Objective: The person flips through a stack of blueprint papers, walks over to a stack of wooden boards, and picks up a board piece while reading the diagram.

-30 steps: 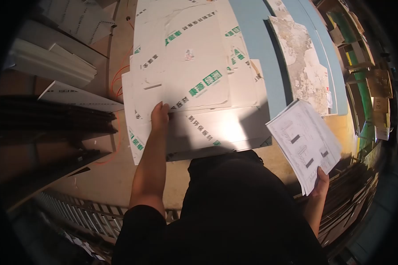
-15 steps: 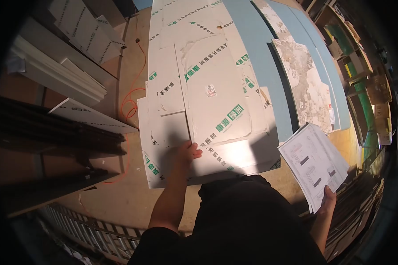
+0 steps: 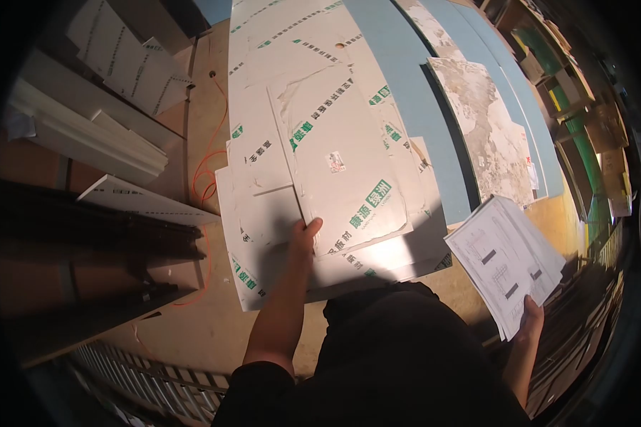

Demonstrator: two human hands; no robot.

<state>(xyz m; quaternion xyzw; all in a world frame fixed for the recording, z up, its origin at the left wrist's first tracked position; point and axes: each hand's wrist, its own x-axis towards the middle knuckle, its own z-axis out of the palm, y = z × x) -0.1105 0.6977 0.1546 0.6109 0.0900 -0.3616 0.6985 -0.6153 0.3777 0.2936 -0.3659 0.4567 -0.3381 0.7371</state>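
Observation:
My left hand (image 3: 307,235) is closed on the near left corner of a white board (image 3: 349,149), thumb on top and the other fingers hidden underneath. This board has green and black printed lettering and a small sticker, and it lies on top of a stack of similar boards (image 3: 263,206). In my right hand (image 3: 530,320) is a sheaf of papers (image 3: 502,256) printed with drawings, pinched at its lower edge with the thumb on the front. The papers hang to the right of the stack.
Blue sheeting (image 3: 406,92) with a worn, patchy panel (image 3: 481,121) lies right of the stack. An orange cord (image 3: 206,174) runs along the floor at left, beside racks holding boards (image 3: 114,142). Wooden shelving (image 3: 563,92) stands at the far right.
My left hand has taken hold of the top board's edge, thumb now over it. The board's near edge has shifted slightly towards me. The papers have hardly moved.

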